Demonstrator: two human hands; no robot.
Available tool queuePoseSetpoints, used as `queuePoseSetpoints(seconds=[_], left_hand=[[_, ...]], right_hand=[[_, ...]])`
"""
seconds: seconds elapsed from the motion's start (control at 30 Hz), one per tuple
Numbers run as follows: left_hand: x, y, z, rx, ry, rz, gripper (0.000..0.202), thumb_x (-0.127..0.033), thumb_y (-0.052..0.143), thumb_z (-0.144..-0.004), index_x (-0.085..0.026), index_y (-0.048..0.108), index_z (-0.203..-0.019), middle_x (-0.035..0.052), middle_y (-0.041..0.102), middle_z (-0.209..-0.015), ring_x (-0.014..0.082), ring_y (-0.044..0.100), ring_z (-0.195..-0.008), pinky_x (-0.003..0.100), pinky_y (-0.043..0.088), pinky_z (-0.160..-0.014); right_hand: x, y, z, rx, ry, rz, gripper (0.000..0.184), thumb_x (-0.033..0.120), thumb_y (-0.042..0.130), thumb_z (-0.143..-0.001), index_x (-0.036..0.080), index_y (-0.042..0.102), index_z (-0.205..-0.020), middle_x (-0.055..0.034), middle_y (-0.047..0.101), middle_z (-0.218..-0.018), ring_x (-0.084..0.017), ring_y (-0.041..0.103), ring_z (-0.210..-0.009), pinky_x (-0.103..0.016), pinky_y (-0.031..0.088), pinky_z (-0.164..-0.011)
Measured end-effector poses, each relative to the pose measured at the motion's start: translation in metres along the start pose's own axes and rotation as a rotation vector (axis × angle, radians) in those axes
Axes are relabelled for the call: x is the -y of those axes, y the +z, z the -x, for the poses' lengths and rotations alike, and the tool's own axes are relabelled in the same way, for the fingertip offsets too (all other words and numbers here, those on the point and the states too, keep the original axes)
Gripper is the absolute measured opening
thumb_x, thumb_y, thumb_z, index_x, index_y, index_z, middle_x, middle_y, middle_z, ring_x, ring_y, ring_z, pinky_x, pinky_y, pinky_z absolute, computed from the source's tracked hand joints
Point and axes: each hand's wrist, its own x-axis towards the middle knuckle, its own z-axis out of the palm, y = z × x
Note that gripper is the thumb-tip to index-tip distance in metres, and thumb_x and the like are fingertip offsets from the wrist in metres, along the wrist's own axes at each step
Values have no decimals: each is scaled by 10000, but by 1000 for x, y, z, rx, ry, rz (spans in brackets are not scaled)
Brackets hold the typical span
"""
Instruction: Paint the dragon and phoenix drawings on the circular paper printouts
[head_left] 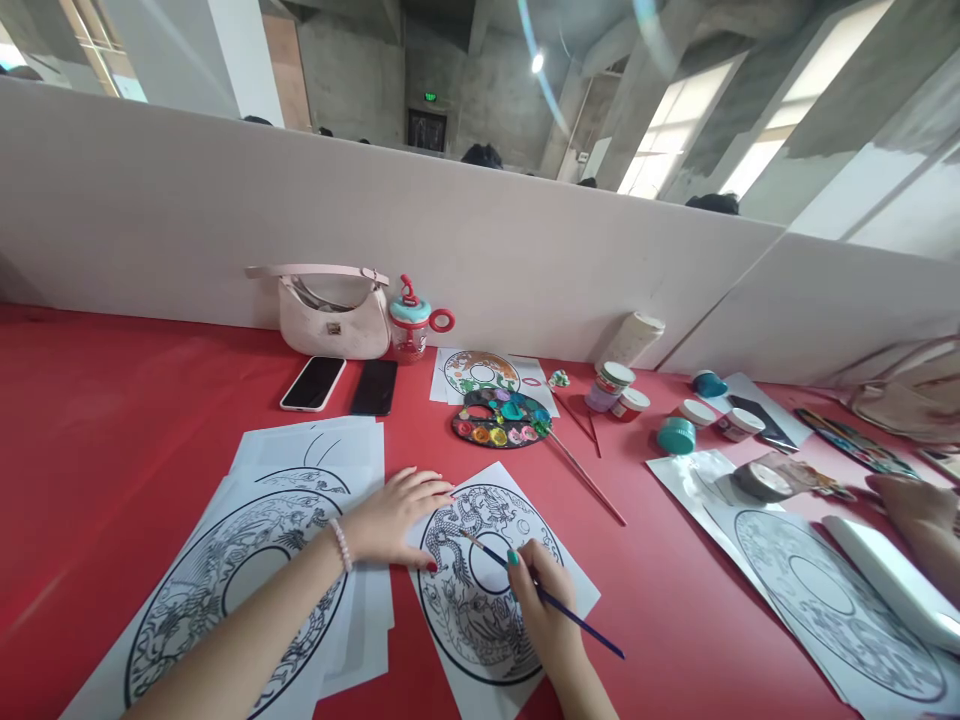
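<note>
My right hand (pixel 546 590) grips a thin blue-handled paintbrush (pixel 577 617), its tip over the dragon drawing on a white sheet (pixel 571 592) printed with a black ring design. With fingers spread, my left hand (pixel 394 515) lies flat, its fingertips and thumb at the sheet's left edge. Under my left forearm is a stack of larger printed sheets (pixel 371 640). Beyond the sheet sits a dark paint palette (pixel 480 412) with several colours in its wells. A second paintbrush (pixel 589 478) leans on the palette, handle toward me.
At the back stand a pink handbag (pixel 334 318), a cup with a blue lid (pixel 410 330) and two phones (pixel 313 384). Several paint jars (pixel 677 435) stand to the right. Farther right, another person's hand (pixel 919 510) is near a white case (pixel 892 580). A pale partition (pixel 487 240) borders the red table.
</note>
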Motion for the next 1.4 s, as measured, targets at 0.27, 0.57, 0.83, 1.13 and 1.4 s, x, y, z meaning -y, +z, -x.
queuePoseSetpoints(seconds=[0.27, 0.57, 0.83, 1.13, 1.4], left_hand=[[1, 1, 1, -31, 10, 12, 816, -763, 510, -742, -252, 449, -1375, 49, 439, -1455, 307, 354, -1340, 457, 211, -1136], [-1, -1, 0, -29, 14, 11, 820, -777, 485, -745, -244, 458, -1367, 69, 447, -1446, 316, 360, -1330, 463, 224, -1125], [-1, -2, 0, -25, 13, 12, 799, -758, 503, -750, -242, 465, -1359, 66, 453, -1442, 320, 369, -1329, 473, 220, -1129], [-2, -4, -1, -6, 6, 20, 795, -750, 499, -759, -229, 468, -1359, 69, 441, -1451, 326, 361, -1333, 488, 213, -1129], [-1, -2, -1, -25, 20, 19, 803, -766, 476, -760, -235, 460, -1363, 74, 450, -1444, 325, 365, -1331, 484, 220, -1126]], right_hand=[[-1, 2, 0, 29, -15, 87, 347, 324, 448, -905, 215, 291, -616, 68, 305, -509, -79, 283, -445, -209, 250, -433], [-2, 2, 2, 40, 35, 70, 363, 335, 447, -906, 217, 272, -611, 60, 295, -527, -89, 281, -468, -224, 245, -449], [-1, 3, 4, 51, 52, 50, 362, 336, 429, -915, 220, 248, -623, 62, 276, -538, -88, 267, -468, -233, 235, -453], [-6, 3, 7, -14, 54, 50, 388, 362, 414, -926, 219, 230, -616, 61, 274, -526, -87, 269, -464, -233, 230, -450], [-5, 3, 4, -19, 49, 7, 377, 359, 423, -932, 218, 286, -610, 54, 324, -522, -86, 299, -464, -231, 258, -449]])
